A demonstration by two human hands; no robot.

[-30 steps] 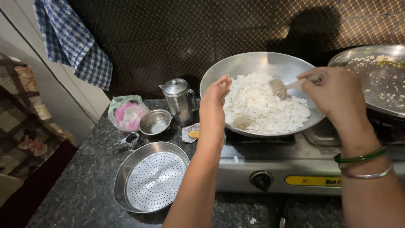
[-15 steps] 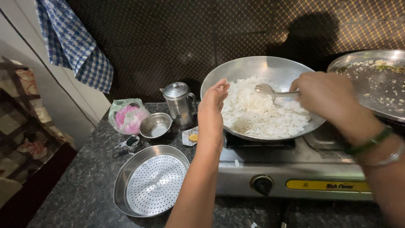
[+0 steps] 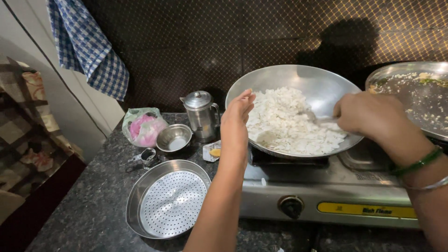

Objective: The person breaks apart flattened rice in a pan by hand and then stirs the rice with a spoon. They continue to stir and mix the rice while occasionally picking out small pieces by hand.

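On the stove's left burner, the wide steel pan of loose, light white flakes is steadied at its rim by the open left hand; a spoon, best taken by its stiff handle, is gripped in the closed right hand.

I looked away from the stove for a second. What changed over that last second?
The right hand swept the spoon leftward through the white flakes, from the pan's right side toward its middle. The left hand stayed at the pan's left rim; the strainer and small jug stayed put.
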